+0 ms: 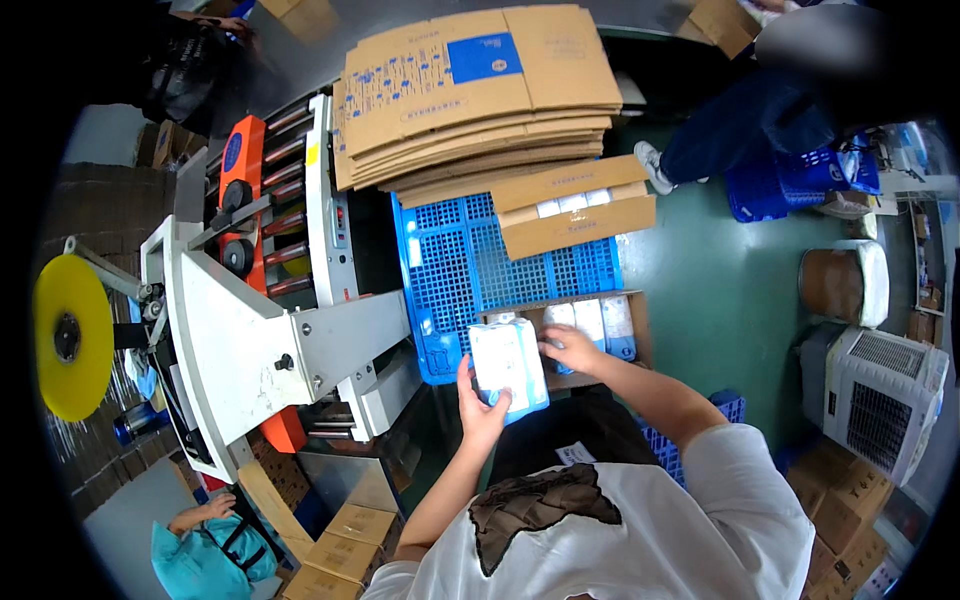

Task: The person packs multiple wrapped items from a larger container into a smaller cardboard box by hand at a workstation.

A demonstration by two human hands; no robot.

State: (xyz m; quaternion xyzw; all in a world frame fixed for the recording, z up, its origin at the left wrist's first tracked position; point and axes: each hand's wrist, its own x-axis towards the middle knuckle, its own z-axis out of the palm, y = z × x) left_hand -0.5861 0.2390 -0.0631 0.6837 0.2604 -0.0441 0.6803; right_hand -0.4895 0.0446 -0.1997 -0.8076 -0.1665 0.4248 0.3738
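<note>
The work seems to be in the middle, not at the end. The left hand (480, 408) holds a white and blue pack (503, 358): its fingers lie along the left side, the thumb presses on the near part, so the grip is closed on it. This pack is in front of the person, over the near left corner of an open box (643, 335), and I judge that it is not yet placed inside. The right hand (572, 352) is at the front of this box, with bent fingers close to the packs. Whether it grips something there, or only touches, I cannot tell.

In the open box, at least three similar packs (589, 322) stand side by side. This part looks done. The left end of the box is hidden partly behind the held pack, so I cannot say how much room remains there.

Farther away, a second box (575, 238) lies on the blue crate (437, 275). Its flaps are not closed, and white packs (573, 203) show in the gap; it appears filled at least partly, but its closing is left. Behind it, a thick pile of flat cartons (480, 110) is not yet folded into boxes. At the left stands a machine with rollers (235, 350), and no box is visible on its rollers.
</note>
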